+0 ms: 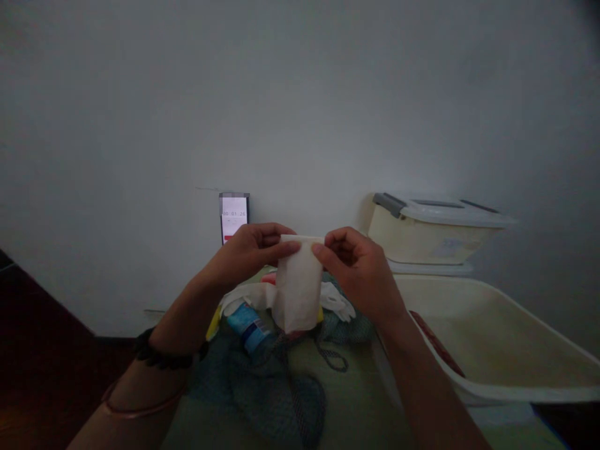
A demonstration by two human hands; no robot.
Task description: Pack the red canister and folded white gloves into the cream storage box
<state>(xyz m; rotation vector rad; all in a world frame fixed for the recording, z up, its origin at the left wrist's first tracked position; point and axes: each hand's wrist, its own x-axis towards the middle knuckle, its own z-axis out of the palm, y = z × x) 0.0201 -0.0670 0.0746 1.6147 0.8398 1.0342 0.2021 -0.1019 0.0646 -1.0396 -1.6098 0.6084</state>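
Note:
Both my hands hold up a small white cloth [299, 284] by its top edge, so that it hangs down between them. My left hand [250, 250] pinches the top left corner and my right hand [356, 265] pinches the top right corner. Below the cloth lies a heap of things on a greenish surface [356, 406]: a blue and white bottle [248, 326], a dark teal mesh bag [272, 387] with a cord, and more white fabric [337, 300].
A large cream tub [497, 350] stands open at the right, with a lidded cream box [435, 234] behind it. A phone [234, 217] with a lit screen leans on the pale wall. Dark floor lies at the left.

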